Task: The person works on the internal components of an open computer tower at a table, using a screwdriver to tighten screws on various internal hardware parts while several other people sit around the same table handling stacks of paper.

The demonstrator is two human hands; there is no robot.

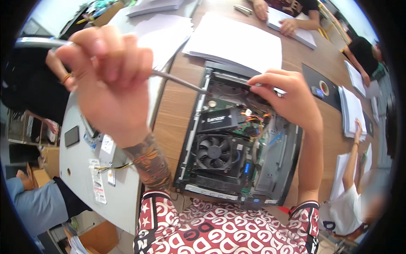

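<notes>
An opened desktop computer case [186,173] lies on the wooden table before me. Inside are a black cooling fan [214,151], a black solid-state drive [218,120], a green circuit board [218,103] and coloured wires [253,116]. My left hand [112,72], raised above the case's left side, is closed around a long metal rod [179,80]. The rod's far end reaches the case's upper left interior. My right hand [283,93] is over the far right part of the case, thumb and fingers pinched at the end of a dark bar [230,79]; what they grip is partly hidden.
Paper stacks [237,42] lie just beyond the case. A grey table [127,197] adjoins on the left, bearing a phone [72,136] and a metal box with cables [109,148]. A tape roll [324,87] sits at right. Several people work around the table, handling papers.
</notes>
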